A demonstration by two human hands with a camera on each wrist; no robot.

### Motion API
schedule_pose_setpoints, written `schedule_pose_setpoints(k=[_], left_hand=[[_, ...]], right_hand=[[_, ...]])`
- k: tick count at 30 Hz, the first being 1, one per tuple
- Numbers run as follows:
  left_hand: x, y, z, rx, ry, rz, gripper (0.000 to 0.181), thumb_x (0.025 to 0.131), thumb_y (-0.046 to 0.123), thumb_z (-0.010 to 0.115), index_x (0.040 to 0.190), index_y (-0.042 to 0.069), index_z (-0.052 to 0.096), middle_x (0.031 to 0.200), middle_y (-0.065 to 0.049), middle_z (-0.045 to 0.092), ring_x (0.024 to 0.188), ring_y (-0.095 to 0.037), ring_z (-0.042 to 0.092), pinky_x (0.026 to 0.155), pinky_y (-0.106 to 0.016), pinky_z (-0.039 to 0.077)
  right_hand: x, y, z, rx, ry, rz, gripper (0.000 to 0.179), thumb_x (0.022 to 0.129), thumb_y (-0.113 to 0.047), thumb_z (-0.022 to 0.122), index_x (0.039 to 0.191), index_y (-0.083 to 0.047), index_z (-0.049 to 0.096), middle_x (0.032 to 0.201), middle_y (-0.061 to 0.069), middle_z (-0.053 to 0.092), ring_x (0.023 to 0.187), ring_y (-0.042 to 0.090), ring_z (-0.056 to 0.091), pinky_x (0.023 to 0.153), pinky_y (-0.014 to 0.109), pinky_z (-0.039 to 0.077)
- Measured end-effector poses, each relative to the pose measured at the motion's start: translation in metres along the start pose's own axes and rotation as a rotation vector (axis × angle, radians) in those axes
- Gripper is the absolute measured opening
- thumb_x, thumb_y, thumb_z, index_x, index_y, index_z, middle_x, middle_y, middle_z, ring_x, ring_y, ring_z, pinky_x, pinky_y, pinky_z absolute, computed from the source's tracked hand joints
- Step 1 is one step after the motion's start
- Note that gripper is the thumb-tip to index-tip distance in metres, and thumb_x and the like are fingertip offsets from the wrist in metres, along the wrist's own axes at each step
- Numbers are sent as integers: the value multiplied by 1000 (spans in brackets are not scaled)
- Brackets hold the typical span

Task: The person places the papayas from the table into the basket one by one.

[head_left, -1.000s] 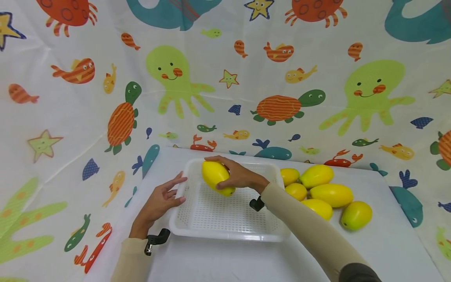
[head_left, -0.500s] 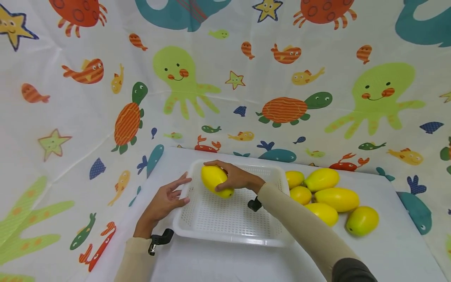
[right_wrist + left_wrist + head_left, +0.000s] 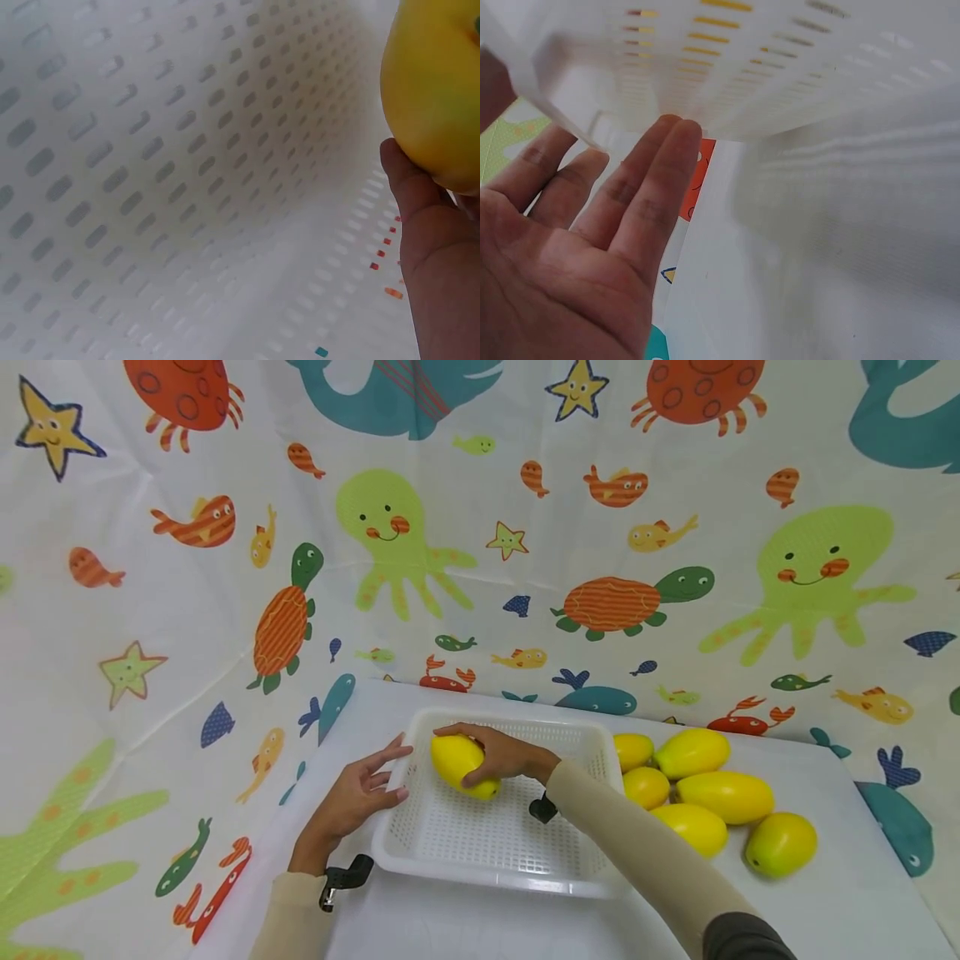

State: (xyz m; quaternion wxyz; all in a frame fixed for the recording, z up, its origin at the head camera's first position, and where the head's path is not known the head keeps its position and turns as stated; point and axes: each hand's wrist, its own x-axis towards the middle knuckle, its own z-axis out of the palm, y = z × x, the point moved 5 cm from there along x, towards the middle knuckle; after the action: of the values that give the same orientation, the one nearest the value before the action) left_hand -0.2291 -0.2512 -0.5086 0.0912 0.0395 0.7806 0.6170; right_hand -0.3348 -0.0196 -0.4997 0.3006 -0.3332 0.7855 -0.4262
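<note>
My right hand grips a yellow papaya in the left part of a white perforated plastic basket. In the right wrist view, the papaya shows a small green spot at its end, and the thumb presses its underside above the basket's holed floor. My left hand is at the basket's left side, fingers extended and fingertips right at the rim. The left wrist view shows those straight fingers against the outside of the basket wall, where yellow shows through the slots.
Several more yellow papayas lie in a group on the white tabletop, right of the basket. The right forearm crosses the basket's right side. A sea-animal print sheet stands behind the table and along its left.
The right hand and papaya have come down and slightly left within the basket. The left hand stays at the rim. The head view has shifted a little, so everything appears farther right and lower.
</note>
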Motion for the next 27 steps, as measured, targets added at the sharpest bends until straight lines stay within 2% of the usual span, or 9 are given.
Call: schedule_pose_setpoints(k=[17, 22, 27], left_hand=[[-1, -3, 2, -16, -4, 15, 76, 91, 29, 86, 158, 23, 51, 177, 15, 22, 139, -38, 63, 96, -44, 64], [-1, -3, 1, -15, -4, 19, 75, 91, 28, 85, 158, 23, 52, 177, 14, 22, 139, -37, 63, 96, -42, 64], [1, -2, 0, -7, -3, 22, 75, 91, 30, 85, 158, 24, 52, 177, 14, 22, 140, -37, 62, 96, -42, 64]], right_hand=[[4, 12, 11, -144, -35, 30, 92, 79, -24, 93, 155, -48, 47, 158, -11, 51, 124, 18, 56, 109, 45, 54], [5, 11, 12, -150, -51, 5, 94, 80, -22, 93, 157, -47, 46, 158, -9, 50, 125, 18, 55, 109, 43, 54], [7, 8, 11, -227, -61, -38, 98, 81, -22, 92, 160, -47, 42, 163, -8, 45, 134, 19, 51, 115, 44, 51]])
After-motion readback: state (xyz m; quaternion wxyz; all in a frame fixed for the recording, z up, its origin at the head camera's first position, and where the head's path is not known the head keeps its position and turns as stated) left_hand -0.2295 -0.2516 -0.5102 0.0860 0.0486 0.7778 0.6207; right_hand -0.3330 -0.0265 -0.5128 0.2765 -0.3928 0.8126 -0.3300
